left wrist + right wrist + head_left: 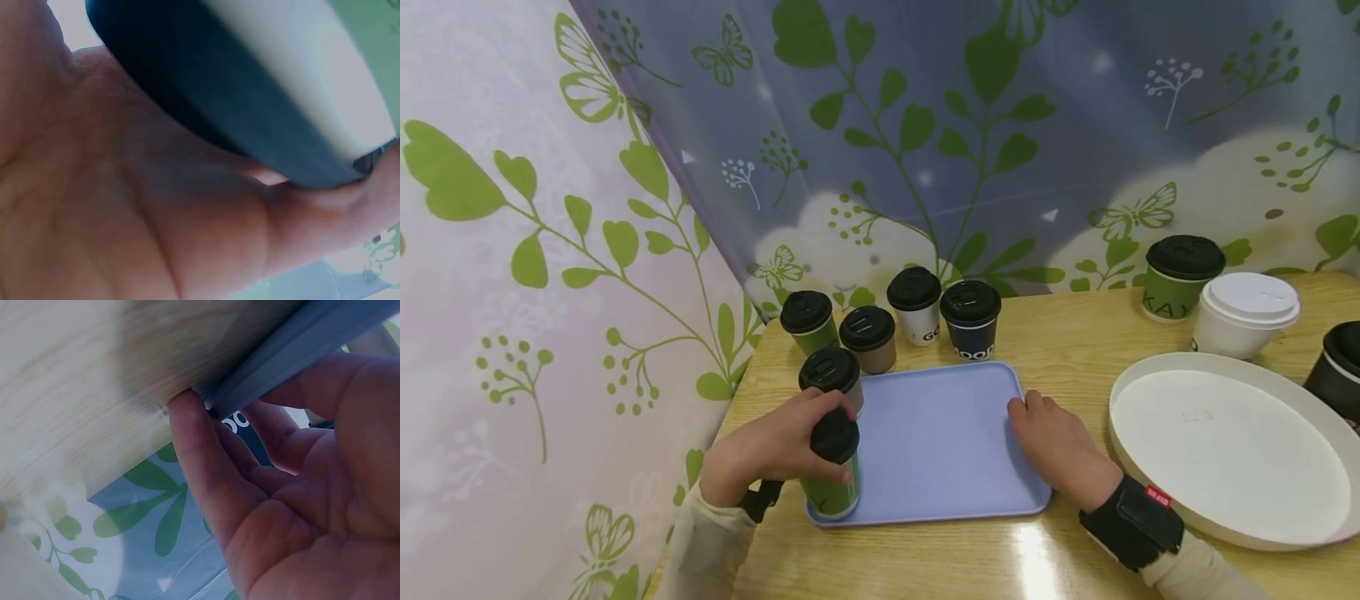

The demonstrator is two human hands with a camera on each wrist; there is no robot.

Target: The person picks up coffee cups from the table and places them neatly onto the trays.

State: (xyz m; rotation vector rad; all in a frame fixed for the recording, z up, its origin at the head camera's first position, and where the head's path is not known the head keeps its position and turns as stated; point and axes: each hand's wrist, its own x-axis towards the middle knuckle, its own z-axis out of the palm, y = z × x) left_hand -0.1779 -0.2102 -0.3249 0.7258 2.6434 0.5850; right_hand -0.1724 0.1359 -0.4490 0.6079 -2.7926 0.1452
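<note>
My left hand grips a green paper cup from above, thumb and fingers around its black lid. This cup is upright at the front left corner of a lavender tray. Just behind it is another black-lidded cup by the tray's left side; whether its base is on the tray is hidden. At the tray's right edge, my right hand holds the rim, its fingers bent around the edge in the right wrist view.
Behind the tray stand a green cup, a brown cup, a white cup and a navy cup. A round white tray lies right, near a green cup, a white cup and a black cup.
</note>
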